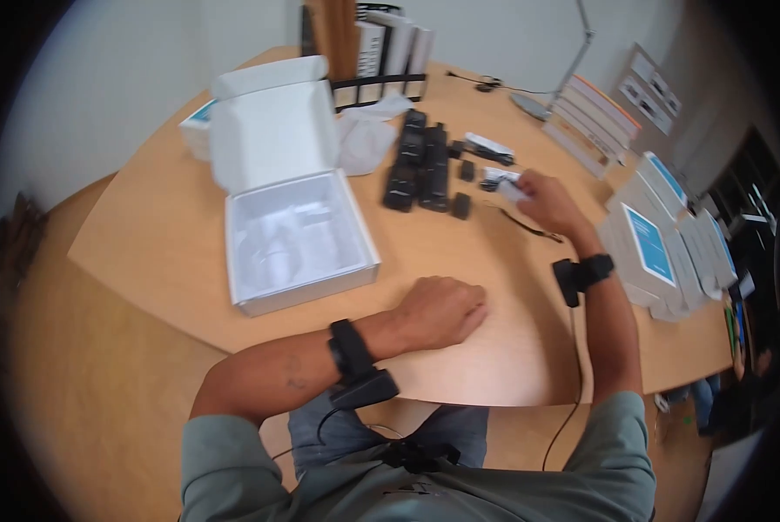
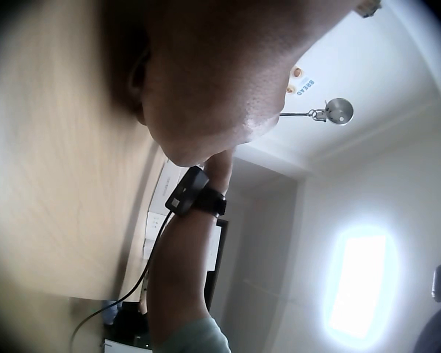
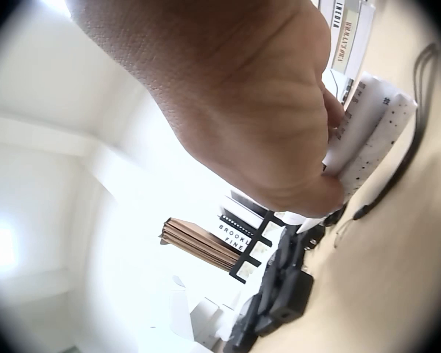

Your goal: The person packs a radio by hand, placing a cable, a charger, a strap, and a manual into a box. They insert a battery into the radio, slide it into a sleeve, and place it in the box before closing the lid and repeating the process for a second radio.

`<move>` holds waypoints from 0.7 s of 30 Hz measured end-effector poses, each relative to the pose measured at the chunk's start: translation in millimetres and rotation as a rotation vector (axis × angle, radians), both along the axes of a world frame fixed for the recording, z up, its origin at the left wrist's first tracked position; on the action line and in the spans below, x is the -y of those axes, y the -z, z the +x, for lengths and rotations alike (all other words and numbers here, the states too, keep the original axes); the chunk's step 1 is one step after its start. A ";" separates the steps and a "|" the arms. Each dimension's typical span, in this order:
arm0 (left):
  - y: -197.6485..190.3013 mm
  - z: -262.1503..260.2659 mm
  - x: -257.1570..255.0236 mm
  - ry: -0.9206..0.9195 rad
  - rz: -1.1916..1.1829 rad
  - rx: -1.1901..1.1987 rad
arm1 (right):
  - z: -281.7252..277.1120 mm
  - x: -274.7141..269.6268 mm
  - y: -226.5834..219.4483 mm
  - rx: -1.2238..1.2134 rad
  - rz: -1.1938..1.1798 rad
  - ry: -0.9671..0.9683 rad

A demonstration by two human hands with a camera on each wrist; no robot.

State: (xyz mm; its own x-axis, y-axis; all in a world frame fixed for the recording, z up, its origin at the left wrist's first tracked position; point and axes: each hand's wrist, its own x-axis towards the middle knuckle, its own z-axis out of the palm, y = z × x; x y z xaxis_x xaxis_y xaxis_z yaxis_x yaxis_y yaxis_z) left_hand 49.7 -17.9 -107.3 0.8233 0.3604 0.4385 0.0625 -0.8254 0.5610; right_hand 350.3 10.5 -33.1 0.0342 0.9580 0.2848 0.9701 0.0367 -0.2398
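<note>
My right hand (image 1: 547, 204) pinches a white packet (image 3: 367, 136) with dark print and small dots between thumb and fingers. In the head view the packet lies at the fingertips, low over the table beside several black items. A thin black strap (image 1: 529, 224) lies on the table just below this hand. My left hand (image 1: 442, 313) rests on the table near its front edge, fingers loosely curled, holding nothing. In the left wrist view the back of the left hand (image 2: 206, 95) fills the top and hides its fingers.
An open white box (image 1: 303, 287) with white lining stands at the left. Black devices (image 1: 420, 165), small black blocks (image 1: 461, 206) and another packet (image 1: 489, 148) lie mid-table. White boxes with blue labels (image 1: 647, 248) are stacked at the right. Books (image 1: 394, 48) and a lamp base (image 1: 529, 106) stand behind.
</note>
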 end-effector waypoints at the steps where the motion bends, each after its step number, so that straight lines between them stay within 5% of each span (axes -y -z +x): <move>1: 0.5 -1.8 0.2 -0.038 -0.004 -0.010 | -11.2 -0.9 -12.6 -0.035 0.053 0.004; 10: -1.7 -0.2 3.1 0.036 -0.027 -0.035 | -146.1 -42.6 -86.8 -0.227 0.075 -0.376; 18: 9.2 5.1 4.0 0.008 0.008 -0.054 | -291.2 -110.8 -56.1 -0.034 -0.083 -0.862; 21: 18.0 7.7 1.9 0.017 0.041 -0.010 | -316.1 -124.7 -40.1 -0.021 -0.161 -0.871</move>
State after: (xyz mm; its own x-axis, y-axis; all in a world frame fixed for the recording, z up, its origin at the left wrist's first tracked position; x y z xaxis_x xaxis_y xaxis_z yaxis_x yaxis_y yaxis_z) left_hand 57.4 -19.8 -125.3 0.8335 0.3285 0.4441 0.0543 -0.8488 0.5259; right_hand 34.3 135.2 7.0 -0.7225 0.6746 0.1516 0.6087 0.7246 -0.3233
